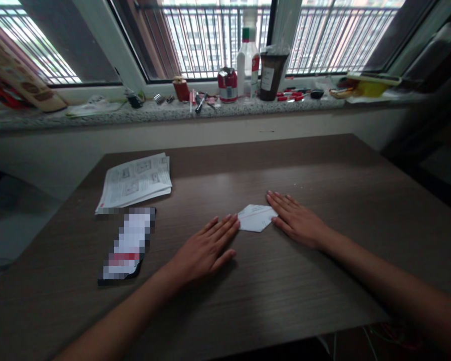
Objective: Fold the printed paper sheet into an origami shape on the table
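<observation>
A small folded piece of white paper (256,218) with some print on it lies flat on the brown table (225,165). My left hand (206,247) rests palm down at its left end, fingers stretched out and fingertips touching the edge. At the right end lies my right hand (296,219), also flat with fingers extended, covering the paper's right tip. Neither hand grips anything. The parts of the paper beneath my fingers are hidden.
Printed sheets (135,180) lie at the table's back left, with a phone-like device (128,245), blurred out, in front of them. On the stone windowsill (154,115) stand a red can (227,85), bottles (242,65), a dark cup (272,75) and several small items.
</observation>
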A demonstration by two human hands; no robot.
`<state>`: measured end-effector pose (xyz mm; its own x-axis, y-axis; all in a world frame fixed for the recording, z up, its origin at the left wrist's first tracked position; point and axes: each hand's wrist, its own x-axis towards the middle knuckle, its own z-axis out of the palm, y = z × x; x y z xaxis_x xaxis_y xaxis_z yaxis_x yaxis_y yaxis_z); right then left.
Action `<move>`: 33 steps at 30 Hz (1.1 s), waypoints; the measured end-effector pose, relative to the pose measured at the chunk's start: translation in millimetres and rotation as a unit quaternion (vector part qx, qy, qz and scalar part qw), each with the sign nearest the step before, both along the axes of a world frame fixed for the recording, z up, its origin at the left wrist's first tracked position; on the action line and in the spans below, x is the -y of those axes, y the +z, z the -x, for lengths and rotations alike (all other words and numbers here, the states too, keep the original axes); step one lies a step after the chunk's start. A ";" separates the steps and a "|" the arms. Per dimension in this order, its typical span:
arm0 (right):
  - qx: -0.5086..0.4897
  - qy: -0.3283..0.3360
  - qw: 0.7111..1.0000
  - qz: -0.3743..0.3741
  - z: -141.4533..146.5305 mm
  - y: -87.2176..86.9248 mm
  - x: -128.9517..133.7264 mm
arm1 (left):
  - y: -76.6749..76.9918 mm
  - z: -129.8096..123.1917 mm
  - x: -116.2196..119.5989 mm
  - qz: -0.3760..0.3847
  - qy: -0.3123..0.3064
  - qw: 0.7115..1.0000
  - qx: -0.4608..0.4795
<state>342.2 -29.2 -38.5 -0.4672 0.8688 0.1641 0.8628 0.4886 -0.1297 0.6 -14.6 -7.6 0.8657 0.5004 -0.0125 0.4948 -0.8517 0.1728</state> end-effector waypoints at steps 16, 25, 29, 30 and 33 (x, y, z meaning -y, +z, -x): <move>-0.090 0.055 0.994 -0.012 10.4 28.4 -16.5 | 19.1 -8.2 -12.2 -0.014 -0.018 0.999 0.047; -0.175 0.138 0.975 0.020 18.4 21.6 -23.1 | 13.3 -34.5 -20.4 -0.045 0.038 0.995 0.079; -0.187 0.141 0.972 0.025 21.1 18.7 -18.0 | 3.6 -28.2 -25.3 -0.029 0.027 0.993 0.115; -0.189 0.143 0.971 0.026 21.7 19.3 -16.7 | 1.6 -26.3 -26.6 -0.025 0.025 0.992 0.124; -0.189 0.146 0.970 0.037 22.6 23.2 -13.0 | -3.4 -22.3 -29.5 -0.013 0.025 0.989 0.148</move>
<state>319.6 -16.2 -15.3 -0.6142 0.7244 0.3131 0.5729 0.6822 -0.4543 22.9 14.9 -11.0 0.8037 0.5397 0.2505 0.4679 -0.8334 0.2943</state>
